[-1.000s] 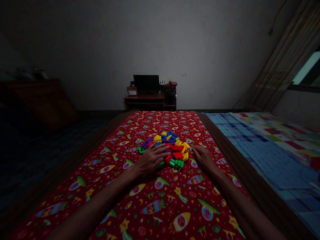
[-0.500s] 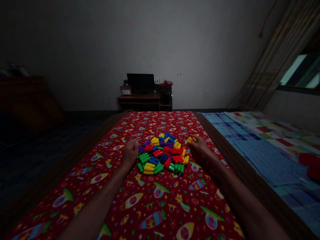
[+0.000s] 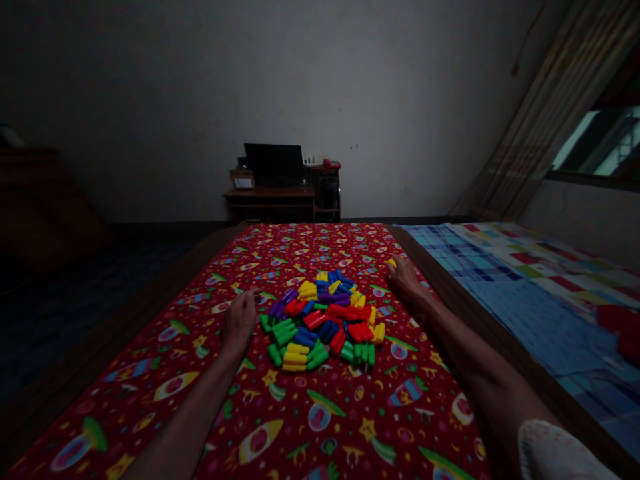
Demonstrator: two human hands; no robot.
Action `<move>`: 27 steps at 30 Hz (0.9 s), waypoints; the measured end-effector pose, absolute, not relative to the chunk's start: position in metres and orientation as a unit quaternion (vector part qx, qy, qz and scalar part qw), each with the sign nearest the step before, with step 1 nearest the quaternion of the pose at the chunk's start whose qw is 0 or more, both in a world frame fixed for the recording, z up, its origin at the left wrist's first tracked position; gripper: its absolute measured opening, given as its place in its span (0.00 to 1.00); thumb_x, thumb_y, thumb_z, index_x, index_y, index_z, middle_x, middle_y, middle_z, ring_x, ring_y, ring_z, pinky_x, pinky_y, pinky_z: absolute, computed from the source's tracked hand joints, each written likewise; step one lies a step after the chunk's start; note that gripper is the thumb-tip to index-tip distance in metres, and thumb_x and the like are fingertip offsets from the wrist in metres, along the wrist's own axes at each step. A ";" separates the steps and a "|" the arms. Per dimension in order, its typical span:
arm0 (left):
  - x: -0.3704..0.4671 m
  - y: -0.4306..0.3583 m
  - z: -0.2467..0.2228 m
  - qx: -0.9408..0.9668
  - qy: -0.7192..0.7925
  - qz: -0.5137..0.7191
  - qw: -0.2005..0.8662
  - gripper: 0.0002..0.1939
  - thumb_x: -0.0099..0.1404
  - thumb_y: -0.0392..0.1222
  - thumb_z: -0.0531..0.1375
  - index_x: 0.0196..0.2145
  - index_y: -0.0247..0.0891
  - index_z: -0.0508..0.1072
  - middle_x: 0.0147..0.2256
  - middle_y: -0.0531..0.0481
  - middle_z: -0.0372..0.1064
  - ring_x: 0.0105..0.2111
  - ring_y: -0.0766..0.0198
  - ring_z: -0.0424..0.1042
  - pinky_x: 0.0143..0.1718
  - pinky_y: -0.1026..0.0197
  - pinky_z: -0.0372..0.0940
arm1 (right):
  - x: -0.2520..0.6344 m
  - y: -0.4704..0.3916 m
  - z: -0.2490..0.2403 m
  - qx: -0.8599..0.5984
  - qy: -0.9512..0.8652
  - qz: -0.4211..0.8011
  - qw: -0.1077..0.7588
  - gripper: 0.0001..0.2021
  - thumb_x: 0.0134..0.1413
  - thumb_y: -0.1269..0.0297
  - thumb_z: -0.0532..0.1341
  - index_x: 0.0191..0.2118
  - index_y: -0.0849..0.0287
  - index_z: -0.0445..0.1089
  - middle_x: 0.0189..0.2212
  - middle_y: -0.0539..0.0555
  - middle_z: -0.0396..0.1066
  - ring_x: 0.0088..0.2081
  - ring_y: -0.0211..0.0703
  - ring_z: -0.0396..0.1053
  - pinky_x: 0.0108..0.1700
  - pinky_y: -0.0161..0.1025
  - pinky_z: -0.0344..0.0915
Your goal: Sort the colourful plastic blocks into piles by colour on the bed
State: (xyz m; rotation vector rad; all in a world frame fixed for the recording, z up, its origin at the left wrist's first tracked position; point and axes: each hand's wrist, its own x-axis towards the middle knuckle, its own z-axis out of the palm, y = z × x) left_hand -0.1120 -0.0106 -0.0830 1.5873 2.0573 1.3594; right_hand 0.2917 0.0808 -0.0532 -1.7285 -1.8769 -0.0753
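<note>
A pile of plastic building blocks [image 3: 315,321] in red, yellow, green, blue and purple lies on the red patterned cloth [image 3: 280,427]. My left hand [image 3: 239,321] rests beside the pile's left edge, fingers loosely apart, with nothing visible in it. Beyond the pile on the right, my right hand [image 3: 405,275] grips a yellow building block [image 3: 392,263] at its fingertips. Most of that block is hidden behind the fingers.
Blue checked bedding [image 3: 493,293] lies to the right, past a brown border strip. Against the far wall stands a desk [image 3: 270,193] with a dark monitor [image 3: 274,164]. A curtain [image 3: 520,140] hangs by the window.
My right hand has moved farther away from me with the yellow building block. My left hand has drawn back left from the pile, its fingers loosening. The view has shifted slightly.
</note>
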 end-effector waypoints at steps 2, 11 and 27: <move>-0.110 -0.012 -0.081 0.536 0.690 0.467 0.134 0.23 0.64 0.48 0.43 0.42 0.38 0.74 0.42 0.44 0.76 0.43 0.56 0.75 0.46 0.55 0.68 | 0.281 0.067 -0.046 -0.614 -0.724 -0.007 0.315 0.20 0.61 0.62 0.51 0.53 0.65 0.69 0.43 0.64 0.74 0.42 0.49 0.71 0.45 0.41 0.63; -0.105 -0.017 -0.073 0.533 0.692 0.461 0.157 0.22 0.63 0.49 0.44 0.41 0.38 0.74 0.43 0.44 0.76 0.44 0.55 0.74 0.47 0.55 0.67 | 0.229 0.033 -0.035 -0.448 -0.844 0.219 0.196 0.14 0.52 0.63 0.60 0.42 0.63 0.77 0.30 0.53 0.76 0.30 0.39 0.70 0.31 0.31 0.60; -0.114 -0.013 -0.084 0.542 0.677 0.472 0.160 0.23 0.63 0.52 0.45 0.42 0.39 0.74 0.43 0.44 0.75 0.44 0.54 0.74 0.46 0.55 0.67 | 0.307 0.099 -0.037 -0.664 -0.653 0.062 0.360 0.16 0.53 0.68 0.54 0.39 0.64 0.78 0.37 0.59 0.78 0.40 0.46 0.73 0.45 0.38 0.65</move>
